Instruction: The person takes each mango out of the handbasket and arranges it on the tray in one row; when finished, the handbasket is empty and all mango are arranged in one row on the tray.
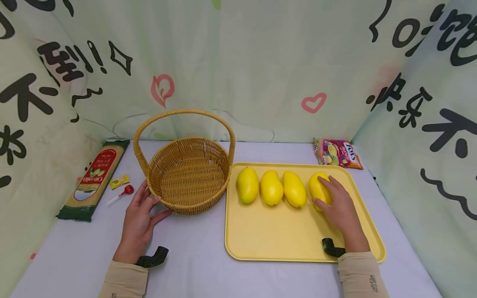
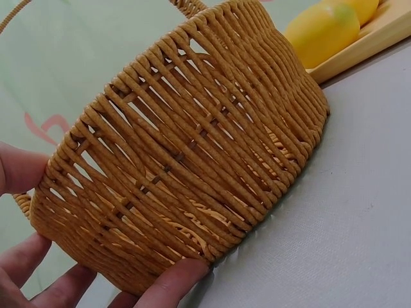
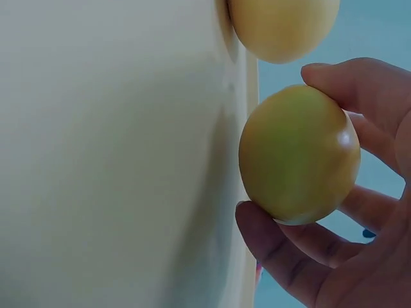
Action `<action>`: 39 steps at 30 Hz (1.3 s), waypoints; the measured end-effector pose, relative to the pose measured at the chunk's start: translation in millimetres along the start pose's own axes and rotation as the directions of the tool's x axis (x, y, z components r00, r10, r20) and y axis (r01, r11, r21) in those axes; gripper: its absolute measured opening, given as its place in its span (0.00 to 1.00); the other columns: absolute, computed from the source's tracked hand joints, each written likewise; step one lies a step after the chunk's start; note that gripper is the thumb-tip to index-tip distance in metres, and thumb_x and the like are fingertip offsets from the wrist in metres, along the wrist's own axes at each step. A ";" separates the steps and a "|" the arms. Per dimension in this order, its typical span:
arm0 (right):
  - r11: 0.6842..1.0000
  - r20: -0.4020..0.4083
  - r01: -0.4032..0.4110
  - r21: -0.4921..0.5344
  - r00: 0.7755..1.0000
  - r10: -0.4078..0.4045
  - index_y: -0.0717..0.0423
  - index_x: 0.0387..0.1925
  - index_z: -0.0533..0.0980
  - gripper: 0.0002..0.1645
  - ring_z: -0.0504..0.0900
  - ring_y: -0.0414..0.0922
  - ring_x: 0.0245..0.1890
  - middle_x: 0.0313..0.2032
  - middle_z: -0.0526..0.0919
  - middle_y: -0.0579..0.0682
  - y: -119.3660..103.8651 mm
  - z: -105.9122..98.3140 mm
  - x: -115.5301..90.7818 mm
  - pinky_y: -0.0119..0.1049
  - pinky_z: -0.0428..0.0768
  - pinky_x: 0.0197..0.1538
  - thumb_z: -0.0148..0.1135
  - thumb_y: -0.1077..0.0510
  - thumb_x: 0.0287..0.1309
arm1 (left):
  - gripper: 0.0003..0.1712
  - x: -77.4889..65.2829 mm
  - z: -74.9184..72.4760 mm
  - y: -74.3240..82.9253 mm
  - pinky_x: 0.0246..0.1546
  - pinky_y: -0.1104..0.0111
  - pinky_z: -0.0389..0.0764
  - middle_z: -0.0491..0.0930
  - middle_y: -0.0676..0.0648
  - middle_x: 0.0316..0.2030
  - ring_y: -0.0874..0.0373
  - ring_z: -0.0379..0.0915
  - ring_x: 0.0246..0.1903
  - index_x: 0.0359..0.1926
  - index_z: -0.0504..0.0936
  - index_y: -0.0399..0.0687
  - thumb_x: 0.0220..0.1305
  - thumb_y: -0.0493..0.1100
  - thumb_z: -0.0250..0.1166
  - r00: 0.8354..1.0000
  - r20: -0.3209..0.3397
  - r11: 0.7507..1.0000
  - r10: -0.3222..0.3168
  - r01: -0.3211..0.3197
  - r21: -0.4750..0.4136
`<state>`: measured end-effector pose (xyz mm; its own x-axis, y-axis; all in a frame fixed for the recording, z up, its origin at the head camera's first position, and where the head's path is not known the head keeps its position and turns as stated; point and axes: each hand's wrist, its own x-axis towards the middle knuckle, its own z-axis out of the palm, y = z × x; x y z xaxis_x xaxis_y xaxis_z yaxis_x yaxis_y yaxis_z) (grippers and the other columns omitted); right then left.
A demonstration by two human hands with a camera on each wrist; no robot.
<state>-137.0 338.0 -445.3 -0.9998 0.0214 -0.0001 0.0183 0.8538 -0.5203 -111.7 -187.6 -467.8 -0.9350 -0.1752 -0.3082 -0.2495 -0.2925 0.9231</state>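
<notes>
My right hand (image 1: 340, 207) grips a yellow mango (image 1: 319, 190) at the right end of a row on the yellow tray (image 1: 275, 240). In the right wrist view, the thumb and fingers spread around the held mango (image 3: 298, 154); I cannot tell whether it touches the tray. Three more mangoes (image 1: 271, 187) lie side by side to its left. My left hand (image 1: 138, 221) holds the near left side of a round wicker basket (image 1: 190, 176) with a tall arched handle. In the left wrist view, fingertips (image 2: 180, 282) press low on the basket's woven wall (image 2: 167, 147).
Left of the basket lie a green and gold packet (image 1: 97, 178), a small yellow sweet (image 1: 119, 181) and a red lollipop (image 1: 128, 189). A colourful candy bag (image 1: 337, 153) lies behind the tray. Printed curtains (image 1: 238, 70) enclose the white table (image 1: 197, 252) at the back and sides.
</notes>
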 end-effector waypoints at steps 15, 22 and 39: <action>0.999 0.046 -0.010 -0.030 0.999 0.011 0.56 0.81 0.60 0.47 0.55 0.75 0.77 0.79 0.54 0.74 0.6 3.5 2.3 0.76 0.58 0.75 0.69 0.49 0.69 | 0.41 -0.1 -0.2 -0.8 0.56 0.48 0.86 0.51 0.56 0.85 0.51 0.59 0.79 0.82 0.52 0.82 0.81 0.39 0.52 1.000 0.005 1.000 0.003 -0.003 0.000; 0.999 0.068 -0.031 -0.044 0.997 0.034 0.56 0.82 0.58 0.48 0.55 0.76 0.77 0.79 0.54 0.75 -0.2 2.8 2.1 0.76 0.58 0.75 0.67 0.45 0.70 | 0.41 -0.2 -0.5 -0.6 0.57 0.47 0.85 0.51 0.58 0.84 0.51 0.60 0.78 0.82 0.52 0.83 0.81 0.39 0.52 1.000 0.004 1.000 0.002 -0.002 -0.006; 0.999 0.065 -0.031 -0.036 0.997 0.033 0.57 0.83 0.55 0.51 0.53 0.76 0.77 0.79 0.52 0.75 0.4 2.3 -0.1 0.76 0.56 0.76 0.64 0.40 0.71 | 0.41 0.1 0.3 1.5 0.57 0.48 0.86 0.51 0.57 0.85 0.51 0.59 0.79 0.83 0.52 0.81 0.80 0.38 0.51 1.000 0.010 1.000 0.005 -0.004 -0.006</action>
<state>-136.9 337.2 -447.5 -0.9972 0.0156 -0.0726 0.0492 0.8707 -0.4894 -112.3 -187.8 -466.4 -0.9386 -0.1673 -0.3018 -0.2438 -0.2973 0.9231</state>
